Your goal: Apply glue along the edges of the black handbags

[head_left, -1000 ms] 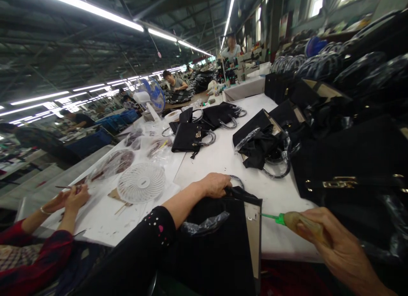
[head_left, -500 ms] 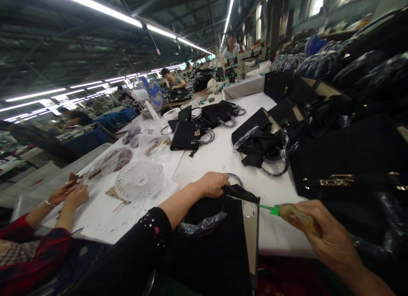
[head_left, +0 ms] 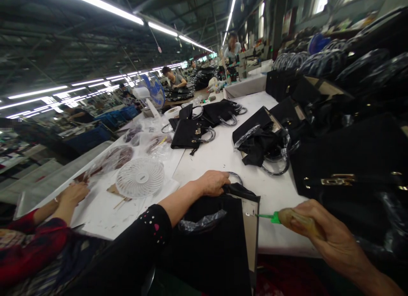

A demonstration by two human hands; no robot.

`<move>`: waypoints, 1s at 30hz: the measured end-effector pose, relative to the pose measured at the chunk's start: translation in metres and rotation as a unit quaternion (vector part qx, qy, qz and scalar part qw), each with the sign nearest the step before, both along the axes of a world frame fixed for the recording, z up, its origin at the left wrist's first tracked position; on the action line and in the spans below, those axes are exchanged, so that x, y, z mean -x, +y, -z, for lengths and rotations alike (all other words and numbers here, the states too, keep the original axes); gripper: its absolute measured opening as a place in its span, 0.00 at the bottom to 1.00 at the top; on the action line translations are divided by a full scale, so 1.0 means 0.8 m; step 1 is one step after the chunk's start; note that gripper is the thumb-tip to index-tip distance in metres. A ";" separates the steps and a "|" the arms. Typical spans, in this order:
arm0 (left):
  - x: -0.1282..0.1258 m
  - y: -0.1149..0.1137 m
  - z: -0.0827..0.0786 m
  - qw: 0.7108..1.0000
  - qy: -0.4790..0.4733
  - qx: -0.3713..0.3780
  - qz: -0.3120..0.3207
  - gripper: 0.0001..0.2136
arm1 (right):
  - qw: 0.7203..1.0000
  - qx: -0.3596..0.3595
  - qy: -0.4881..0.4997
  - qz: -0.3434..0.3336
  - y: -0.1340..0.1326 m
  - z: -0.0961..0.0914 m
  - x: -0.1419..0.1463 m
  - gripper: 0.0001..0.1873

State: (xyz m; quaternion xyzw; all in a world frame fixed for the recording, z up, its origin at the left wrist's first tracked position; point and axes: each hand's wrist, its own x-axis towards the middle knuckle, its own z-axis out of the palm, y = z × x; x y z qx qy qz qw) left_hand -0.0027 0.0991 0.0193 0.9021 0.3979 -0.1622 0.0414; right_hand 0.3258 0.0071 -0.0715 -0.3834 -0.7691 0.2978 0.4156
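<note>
A black handbag (head_left: 210,249) lies at the table's front edge, its pale inner panel (head_left: 250,219) showing along the right side. My left hand (head_left: 214,183) is closed on the black material at the bag's far edge; its fingertips are partly hidden. In my right hand (head_left: 321,224) is a yellowish squeeze bottle (head_left: 288,217) with a thin green nozzle (head_left: 270,216). The nozzle points left, its tip at the right edge of the pale panel; whether it touches, I cannot tell. A plastic-wrapped handle (head_left: 204,223) rests on the bag.
More black handbags (head_left: 191,132) lie across the white table (head_left: 210,160), with a large pile (head_left: 347,156) at right. Left stand a small white fan (head_left: 140,178) and plastic-wrapped pieces (head_left: 111,160). A co-worker's hands (head_left: 75,192) work at the table's left edge.
The green nozzle has moved slightly down along the bag's right edge, and more of the pale panel shows near its top. My left hand stays nearly still. The co-worker's hands have shifted.
</note>
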 end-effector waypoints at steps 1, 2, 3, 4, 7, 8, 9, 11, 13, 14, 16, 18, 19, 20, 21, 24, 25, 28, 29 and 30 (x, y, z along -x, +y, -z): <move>0.000 0.000 0.000 1.000 -0.002 0.001 0.000 0.08 | 1.000 -0.002 0.008 0.005 0.000 0.002 0.000 0.06; 0.000 0.001 0.001 1.000 -0.005 0.002 0.000 0.08 | 1.000 -0.011 0.017 0.020 0.000 0.003 0.000 0.06; 0.000 0.001 0.001 1.000 -0.006 0.002 -0.001 0.08 | 0.999 -0.023 0.024 0.039 0.000 0.004 0.000 0.07; 0.000 0.001 0.001 1.000 -0.006 0.002 -0.001 0.08 | 0.998 -0.029 0.027 0.052 0.000 0.005 -0.001 0.07; 0.000 0.000 0.001 1.000 -0.005 -0.001 0.002 0.08 | 1.000 0.009 0.010 0.014 -0.001 0.004 -0.002 0.06; 0.001 0.000 0.001 1.000 -0.006 0.000 0.001 0.08 | 1.000 0.026 0.004 -0.009 -0.001 0.003 -0.003 0.06; 0.001 0.000 0.000 1.000 -0.008 0.002 -0.001 0.08 | 0.999 0.033 0.004 -0.021 -0.002 0.002 -0.003 0.06; 0.001 -0.001 0.000 1.000 -0.014 0.005 -0.006 0.08 | 1.000 0.016 0.020 -0.001 -0.001 0.001 -0.003 0.06; 0.002 -0.001 0.000 1.000 -0.016 0.005 -0.007 0.08 | 0.997 -0.024 0.042 0.052 -0.001 0.001 -0.001 0.07; 0.002 -0.001 0.000 1.000 -0.017 0.004 -0.005 0.08 | 0.997 -0.030 0.044 0.062 -0.001 0.001 -0.001 0.07; 0.002 -0.001 0.001 1.000 -0.019 0.002 -0.001 0.08 | 0.999 -0.015 0.029 0.036 -0.001 -0.002 0.000 0.06; 0.002 0.000 0.002 1.000 -0.021 0.000 0.001 0.08 | 1.000 0.012 0.015 -0.013 -0.003 -0.005 0.001 0.06; 0.002 0.000 0.002 1.000 -0.021 0.000 0.000 0.08 | 0.999 0.017 0.017 -0.023 -0.004 -0.007 0.001 0.06; 0.002 0.000 0.002 1.000 -0.020 -0.001 -0.002 0.08 | 0.999 0.013 0.025 -0.015 -0.004 -0.008 0.001 0.06; 0.002 0.000 0.002 1.000 -0.019 -0.001 -0.004 0.08 | 0.999 0.007 0.033 0.005 -0.005 -0.008 0.001 0.07; 0.001 -0.001 0.001 1.000 -0.019 0.000 -0.007 0.08 | 0.998 -0.003 0.038 0.050 -0.006 -0.008 -0.001 0.08; 0.001 -0.001 0.000 1.000 -0.020 0.001 -0.006 0.08 | 0.999 0.008 0.027 0.037 -0.007 -0.009 -0.002 0.09; 0.001 -0.001 0.001 1.000 -0.023 0.001 -0.007 0.08 | 0.999 0.038 0.011 -0.028 -0.012 -0.009 -0.003 0.08; 0.001 -0.001 0.001 1.000 -0.020 0.001 -0.009 0.08 | 0.999 0.033 0.020 -0.028 -0.013 -0.008 -0.002 0.08; 0.001 -0.001 0.002 1.000 -0.016 0.001 -0.011 0.08 | 0.999 0.018 0.034 -0.013 -0.014 -0.007 -0.002 0.08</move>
